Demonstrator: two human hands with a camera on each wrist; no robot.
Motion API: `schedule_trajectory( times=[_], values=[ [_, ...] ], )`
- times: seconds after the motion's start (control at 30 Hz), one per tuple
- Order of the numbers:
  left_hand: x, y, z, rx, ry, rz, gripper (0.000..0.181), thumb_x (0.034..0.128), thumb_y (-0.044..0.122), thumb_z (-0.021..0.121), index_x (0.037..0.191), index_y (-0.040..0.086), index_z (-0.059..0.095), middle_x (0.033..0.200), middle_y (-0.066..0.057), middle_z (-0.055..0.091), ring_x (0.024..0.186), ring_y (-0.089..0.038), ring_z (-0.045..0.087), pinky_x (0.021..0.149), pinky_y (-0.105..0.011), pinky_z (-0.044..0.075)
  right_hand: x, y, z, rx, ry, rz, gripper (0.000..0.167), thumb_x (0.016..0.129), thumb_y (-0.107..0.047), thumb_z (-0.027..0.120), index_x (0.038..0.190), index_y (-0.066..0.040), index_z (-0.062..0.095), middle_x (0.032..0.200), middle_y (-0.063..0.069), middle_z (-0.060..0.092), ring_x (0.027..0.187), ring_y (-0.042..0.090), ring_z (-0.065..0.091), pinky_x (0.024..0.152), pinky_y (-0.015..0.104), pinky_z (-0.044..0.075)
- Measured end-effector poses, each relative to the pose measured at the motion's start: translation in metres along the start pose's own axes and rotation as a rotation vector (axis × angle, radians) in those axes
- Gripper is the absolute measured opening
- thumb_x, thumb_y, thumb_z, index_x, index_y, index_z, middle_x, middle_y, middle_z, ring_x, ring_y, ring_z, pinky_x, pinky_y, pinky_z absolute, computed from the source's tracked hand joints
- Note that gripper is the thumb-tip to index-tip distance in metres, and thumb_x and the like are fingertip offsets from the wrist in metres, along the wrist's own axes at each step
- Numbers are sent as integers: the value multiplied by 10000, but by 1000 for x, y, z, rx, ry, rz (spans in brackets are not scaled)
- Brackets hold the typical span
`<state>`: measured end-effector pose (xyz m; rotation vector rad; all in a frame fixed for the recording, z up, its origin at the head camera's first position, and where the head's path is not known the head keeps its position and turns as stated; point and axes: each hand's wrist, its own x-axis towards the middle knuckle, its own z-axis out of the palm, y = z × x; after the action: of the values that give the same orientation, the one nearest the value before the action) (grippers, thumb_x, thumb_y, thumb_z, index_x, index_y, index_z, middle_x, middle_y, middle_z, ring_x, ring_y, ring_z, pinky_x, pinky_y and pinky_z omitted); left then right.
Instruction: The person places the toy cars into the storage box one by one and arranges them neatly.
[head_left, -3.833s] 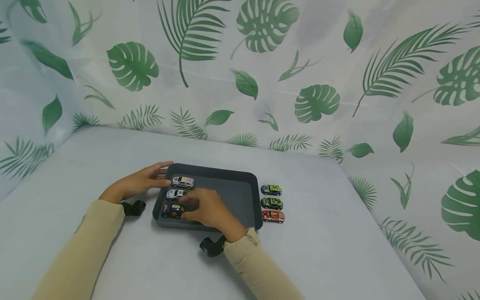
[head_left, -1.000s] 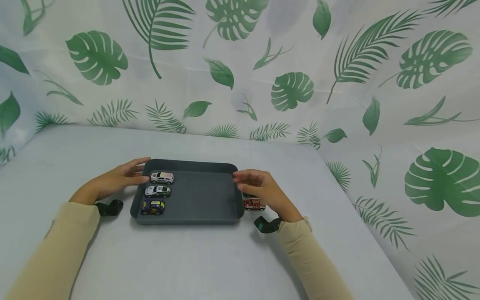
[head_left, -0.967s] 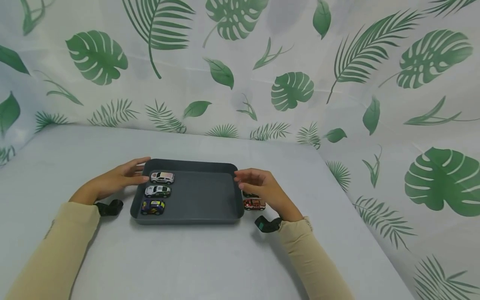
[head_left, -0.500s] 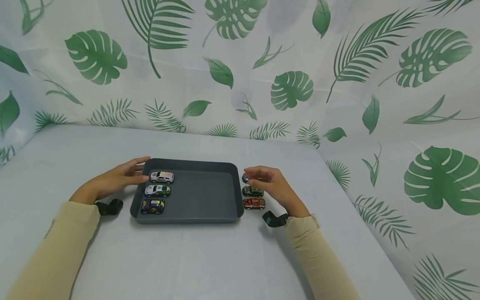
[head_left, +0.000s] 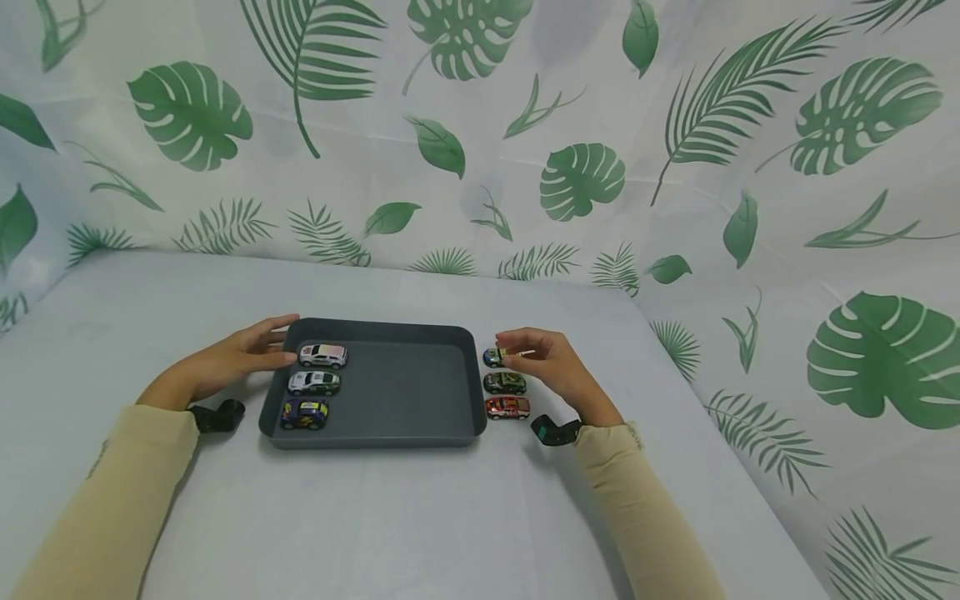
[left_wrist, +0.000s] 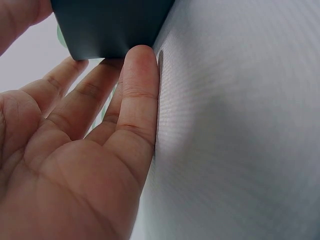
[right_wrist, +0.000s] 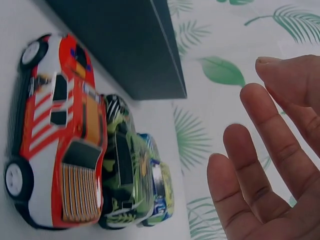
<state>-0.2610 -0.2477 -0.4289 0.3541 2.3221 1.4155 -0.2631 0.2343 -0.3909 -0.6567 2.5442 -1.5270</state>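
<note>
While the grey tray (head_left: 408,392) is touched, the blue-yellow car (head_left: 492,357) is partly covered

At ten o'clock, the tray's wall is touched by the left hand (head_left: 236,358), fingers extended. At two, just outside the tray, the car is half hidden by the right hand (head_left: 553,364) — fingers and thumb apart. Toward six from it, the camouflage car (head_left: 505,383) and red car (head_left: 507,407) are lined up; inside the tray, at nine, three cars (head_left: 313,383) are ranked.

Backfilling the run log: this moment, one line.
left hand: touching tray; right hand: empty, near yellow-blue car; in-tray cars: three; outside cars: three
</note>
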Motion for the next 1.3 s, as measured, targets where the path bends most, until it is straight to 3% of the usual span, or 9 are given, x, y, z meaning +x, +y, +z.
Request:
schedule_trajectory(
  times=[0.33,0.5,0.73,1.03,1.3],
  values=[
    [-1,0,0,-8,-2,12,909,1100,276,652,1736,42,46,1698,-435,127,1552,-659,142,1192,-821,203,3,11,-6,-28,39,36,378,1018,9,717,1366,141,652,1376,317,673,1214,449,686,960,269,571],
    [-1,1,0,-1,1,4,921,1099,295,655,1735,40,41,1700,-437,113,1552,-660,138,1193,-819,203,4,19,-9,-43,48,77,390,1039,-26,708,1395,120,645,1415,285,657,1165,398,718,1009,401,578],
    [0,-1,0,2,3,1,918,1100,289,655,1736,45,39,1700,-433,125,1553,-656,144,1193,-818,206,10,29,-13,-93,50,110,377,1034,-21,705,1387,105,662,1428,270,660,1335,459,588,1116,577,506],
    [0,-2,-1,9,7,-4,916,1100,289,652,1738,52,39,1704,-429,117,1556,-654,134,1194,-818,200,18,39,-17,-152,27,140,432,1035,-34,705,1440,95,624,1514,259,604,1398,479,535,1147,595,477],
    [-2,0,-1,-4,2,-1,913,1097,281,658,1738,51,51,1705,-425,124,1558,-651,136,1193,-822,192,23,42,-21,-177,-31,207,447,1022,-71,715,1454,25,652,1506,230,619,1403,466,543,1139,629,471]
  ],
)
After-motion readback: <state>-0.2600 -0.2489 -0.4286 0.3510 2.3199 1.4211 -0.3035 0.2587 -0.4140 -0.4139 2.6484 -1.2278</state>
